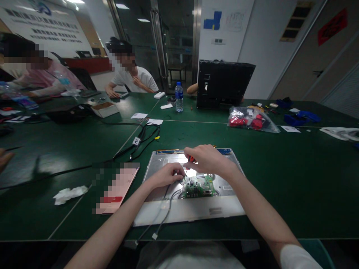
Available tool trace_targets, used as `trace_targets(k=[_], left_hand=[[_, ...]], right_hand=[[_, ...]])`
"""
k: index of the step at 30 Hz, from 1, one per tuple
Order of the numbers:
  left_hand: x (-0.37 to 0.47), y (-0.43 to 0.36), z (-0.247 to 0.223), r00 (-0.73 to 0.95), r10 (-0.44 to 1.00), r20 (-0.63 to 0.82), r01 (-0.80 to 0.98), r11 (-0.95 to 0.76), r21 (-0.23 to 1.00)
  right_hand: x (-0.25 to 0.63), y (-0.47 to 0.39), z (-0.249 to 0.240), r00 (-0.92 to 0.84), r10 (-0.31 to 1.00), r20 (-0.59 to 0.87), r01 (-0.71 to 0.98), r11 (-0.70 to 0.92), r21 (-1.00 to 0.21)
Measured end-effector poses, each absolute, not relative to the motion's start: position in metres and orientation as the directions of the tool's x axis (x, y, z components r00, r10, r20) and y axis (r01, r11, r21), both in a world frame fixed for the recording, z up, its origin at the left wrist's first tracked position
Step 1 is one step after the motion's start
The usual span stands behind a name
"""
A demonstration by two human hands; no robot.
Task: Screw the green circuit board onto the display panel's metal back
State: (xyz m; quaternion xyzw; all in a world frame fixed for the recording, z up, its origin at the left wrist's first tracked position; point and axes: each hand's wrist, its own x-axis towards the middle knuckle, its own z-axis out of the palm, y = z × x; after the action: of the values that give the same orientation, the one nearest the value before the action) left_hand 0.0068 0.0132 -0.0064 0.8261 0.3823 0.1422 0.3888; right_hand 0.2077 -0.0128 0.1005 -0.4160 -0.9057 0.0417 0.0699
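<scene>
A metal-backed display panel (174, 209) lies flat on the table in front of me, with a green circuit board (198, 186) on its middle. My right hand (209, 160) is closed round a red-handled screwdriver (192, 159), whose thin shaft points down at the board's upper left corner. Beside that tip, the fingers of my left hand (169, 175) are pinched together at the board's edge; whatever they hold is too small to make out. Grey cables (169, 209) run from the board's left side over the panel, and their white plugs hang past the table's front edge.
Left of the panel lies a pink notebook-like item (120, 188), near a crumpled tissue (70, 195) and black cables (123, 152). Farther back stand a water bottle (178, 98), a black monitor housing (224, 85) and a plastic bag with red items (252, 120). Other people sit across the table.
</scene>
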Motion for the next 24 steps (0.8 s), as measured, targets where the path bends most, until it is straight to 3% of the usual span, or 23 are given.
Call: trace_targets(k=[6,24], left_hand=[[0.0057,0.0147,-0.0107,0.669,0.743,-0.038,0.511,-0.422,0.749],[0.0060,0.0154,-0.0136,0.664,0.747,-0.027,0.487,-0.406,0.773]], right_hand=[[0.2114,-0.0162,0.1034,-0.685,0.720,0.111,0.693,0.691,-0.207],[0.2085,-0.0139,0.1028,-0.640,0.764,0.081,0.751,0.645,-0.143]])
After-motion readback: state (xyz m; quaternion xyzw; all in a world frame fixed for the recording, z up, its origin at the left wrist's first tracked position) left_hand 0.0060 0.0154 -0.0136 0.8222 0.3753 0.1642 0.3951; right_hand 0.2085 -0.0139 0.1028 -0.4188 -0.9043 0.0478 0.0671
